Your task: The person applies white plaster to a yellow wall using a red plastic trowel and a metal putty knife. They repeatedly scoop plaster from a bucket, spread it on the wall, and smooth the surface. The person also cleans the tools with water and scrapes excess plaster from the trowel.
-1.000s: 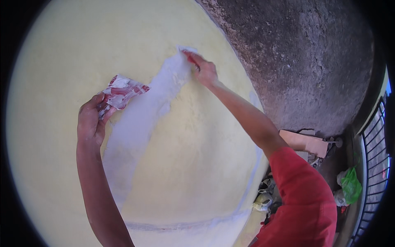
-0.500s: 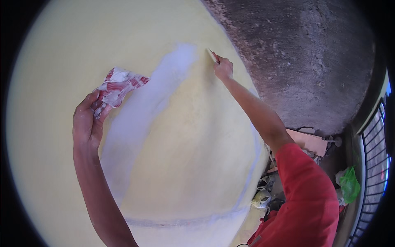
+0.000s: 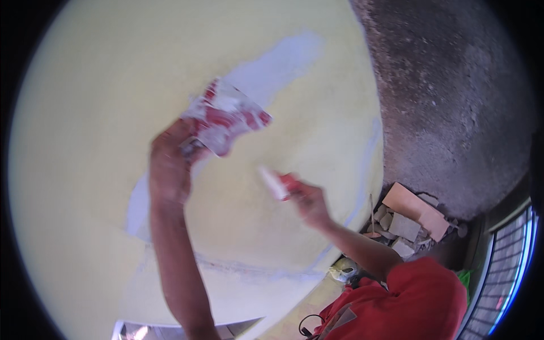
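Note:
My left hand [image 3: 169,164] grips a red-and-white sheet [image 3: 224,122] smeared with white paste, holding it up in front of a pale yellow wall [image 3: 107,107]. A white streak [image 3: 280,62] runs diagonally across the wall, partly hidden behind the sheet and my left arm. Lower and to the right, my right hand [image 3: 311,204] is closed around a putty knife [image 3: 276,186] with a red grip and a broad, whitish blade. Motion blurs the blade, which appears apart from the sheet.
Rough dark grey concrete [image 3: 447,102] borders the wall on the right. Below it lie a tan board [image 3: 416,211] and broken blocks [image 3: 404,226]. A whitish bag [image 3: 343,270] sits near my red sleeve. Metal bars [image 3: 501,266] stand at far right, and a framed opening [image 3: 133,331] shows at lower left.
My right hand has come down and away from the upper wall with the putty knife, nearer the sheet. The view has shifted, with my left hand and sheet now farther right in it.

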Demonstrator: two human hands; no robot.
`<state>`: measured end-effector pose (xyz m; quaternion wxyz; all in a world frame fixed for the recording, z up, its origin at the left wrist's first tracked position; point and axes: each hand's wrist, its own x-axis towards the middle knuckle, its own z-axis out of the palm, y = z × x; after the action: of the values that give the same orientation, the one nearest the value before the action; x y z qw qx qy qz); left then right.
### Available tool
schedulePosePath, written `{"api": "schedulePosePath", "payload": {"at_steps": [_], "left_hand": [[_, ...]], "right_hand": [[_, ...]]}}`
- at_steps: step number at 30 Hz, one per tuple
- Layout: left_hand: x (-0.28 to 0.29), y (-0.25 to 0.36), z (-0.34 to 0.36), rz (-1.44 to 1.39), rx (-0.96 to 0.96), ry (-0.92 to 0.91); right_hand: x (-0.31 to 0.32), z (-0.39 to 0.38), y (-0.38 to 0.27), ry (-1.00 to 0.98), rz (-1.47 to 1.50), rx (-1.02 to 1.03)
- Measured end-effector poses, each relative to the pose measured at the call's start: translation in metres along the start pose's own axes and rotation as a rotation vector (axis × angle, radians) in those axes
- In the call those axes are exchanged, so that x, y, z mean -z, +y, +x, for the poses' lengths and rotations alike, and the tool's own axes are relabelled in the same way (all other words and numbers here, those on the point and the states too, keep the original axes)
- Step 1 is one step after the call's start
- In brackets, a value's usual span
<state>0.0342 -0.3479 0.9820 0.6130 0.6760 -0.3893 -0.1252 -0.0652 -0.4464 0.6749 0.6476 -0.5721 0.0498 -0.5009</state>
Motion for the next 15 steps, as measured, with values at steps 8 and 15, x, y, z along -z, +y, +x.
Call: {"api": "schedulePosePath", "payload": {"at_steps": [8,15], "left_hand": [[0.022,-0.116,-0.153,-0.134,0.191,0.233],[0.022,-0.15,-0.206,-0.208,0.226,0.228]], "right_hand": [[0.084,0.011,-0.054,0.195,0.401,-0.354],[0.067,-0.009,-0.085,-0.115,0.311,-0.404]]}}
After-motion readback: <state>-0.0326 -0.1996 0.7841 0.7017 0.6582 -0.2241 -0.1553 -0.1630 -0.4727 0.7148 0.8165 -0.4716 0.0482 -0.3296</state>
